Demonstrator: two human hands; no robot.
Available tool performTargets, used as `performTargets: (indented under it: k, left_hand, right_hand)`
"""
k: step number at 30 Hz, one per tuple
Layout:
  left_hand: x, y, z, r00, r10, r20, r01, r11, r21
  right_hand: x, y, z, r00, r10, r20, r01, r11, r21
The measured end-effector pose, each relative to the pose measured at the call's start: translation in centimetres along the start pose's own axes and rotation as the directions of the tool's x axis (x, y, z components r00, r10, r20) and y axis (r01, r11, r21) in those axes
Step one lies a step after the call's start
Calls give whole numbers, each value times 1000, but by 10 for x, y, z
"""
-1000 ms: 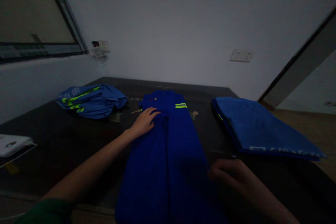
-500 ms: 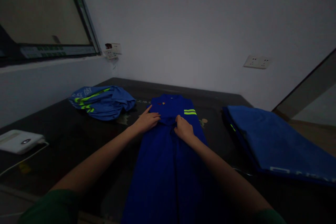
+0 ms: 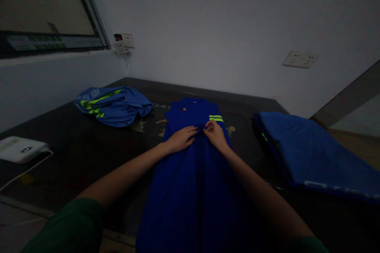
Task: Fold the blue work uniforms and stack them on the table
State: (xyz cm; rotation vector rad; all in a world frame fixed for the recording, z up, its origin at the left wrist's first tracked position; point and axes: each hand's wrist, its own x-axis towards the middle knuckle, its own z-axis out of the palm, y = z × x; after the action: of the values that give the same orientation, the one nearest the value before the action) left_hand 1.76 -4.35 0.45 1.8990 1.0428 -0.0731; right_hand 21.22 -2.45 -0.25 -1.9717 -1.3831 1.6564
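Blue uniform, stretched lengthwise on the dark table, and the right hand pinches cloth at its middle, the left hand resting there, its grip hard to tell! An uneven tug could bunch that spot, and the trouser legs, running past the near edge, could drag everything crooked.

"Where are you watching from?"
"I'm looking through one head-worn camera, facing forward and down across the table toward the pale wall."
"How near is it sitting?"
"Just behind the forearms; I'm seeing the left hand and right hand near mid-frame, the window upper left."
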Motion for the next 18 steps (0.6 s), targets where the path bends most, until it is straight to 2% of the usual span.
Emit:
performTargets:
  k: [3, 7, 10, 13, 18]
  left_hand:
    - [5, 6, 14, 999, 6, -43, -8, 999, -46]
    - [9, 10, 20, 997, -15, -77, 6, 992, -124]
    - [14, 12, 20, 981, -149, -124, 118, 967, -227]
    - [23, 19, 19, 934, -321, -160, 266, 919, -292]
    - [44, 33, 8, 879, -470, -88, 445, 872, -205]
  right_hand:
    - [0, 1, 1, 999, -19, -27, 21, 995, 97]
    - [-2, 1, 7, 1000, -28, -10, 28, 995, 96]
    - [-3, 3, 10, 999, -23, 35, 20, 997, 71]
    - [-4, 7, 10, 997, -32, 73, 25, 996, 89]
    - [-6, 13, 5, 995, -62, 76, 50, 987, 155]
